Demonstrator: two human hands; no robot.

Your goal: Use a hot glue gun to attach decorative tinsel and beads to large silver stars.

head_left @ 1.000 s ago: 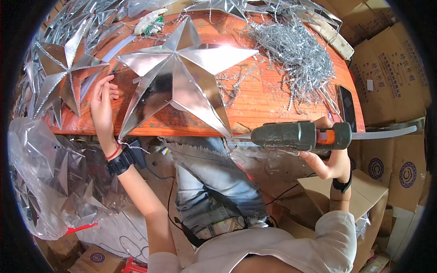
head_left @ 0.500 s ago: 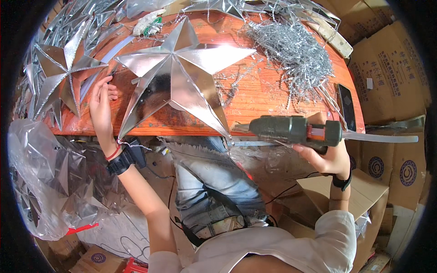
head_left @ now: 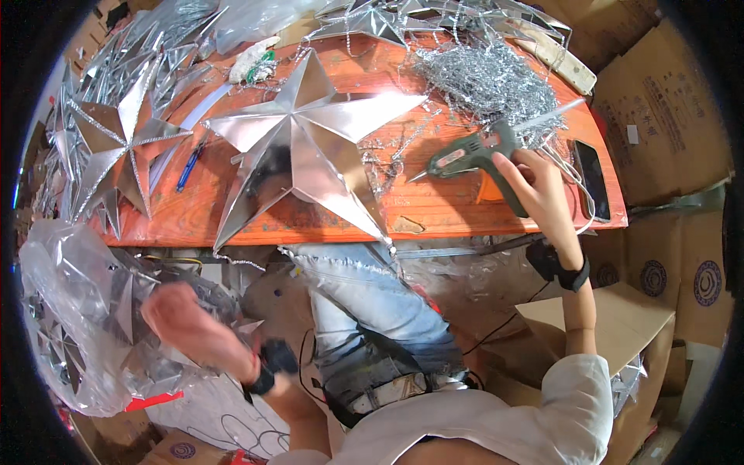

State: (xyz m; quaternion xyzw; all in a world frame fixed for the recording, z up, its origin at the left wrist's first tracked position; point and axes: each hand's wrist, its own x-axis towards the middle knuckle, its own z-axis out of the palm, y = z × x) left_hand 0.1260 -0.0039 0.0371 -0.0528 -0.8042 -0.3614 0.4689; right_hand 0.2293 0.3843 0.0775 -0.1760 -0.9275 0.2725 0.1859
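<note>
My right hand (head_left: pixel 535 182) is wrapped around the handle of a dark green glue gun (head_left: pixel 469 153) over the table's right part. Its nozzle points left toward the large silver star (head_left: pixel 325 155), and a pale glue stick (head_left: pixel 552 114) juts out of its back. The star lies on the table in front of me, two points reaching the near edge. A thin silver garland strand (head_left: pixel 242 261) hangs by its lower left point. Below the table's edge at left, my left hand (head_left: pixel 186 322) is smeared by motion beside a clear plastic bag (head_left: pixel 74 263); its fingers cannot be made out.
Garland-trimmed stars (head_left: pixel 124 147) crowd the table's left side, near a blue pen (head_left: pixel 188 169). A heap of silver tinsel (head_left: pixel 488 81) lies far right, with a white power strip (head_left: pixel 562 66) behind it and a phone (head_left: pixel 590 178) nearer. Cardboard boxes (head_left: pixel 659 116) stand to the right.
My left hand has left the table beside the star and dropped toward the plastic bag. My right hand has moved the glue gun farther back over the table, tilting its rear up and right.
</note>
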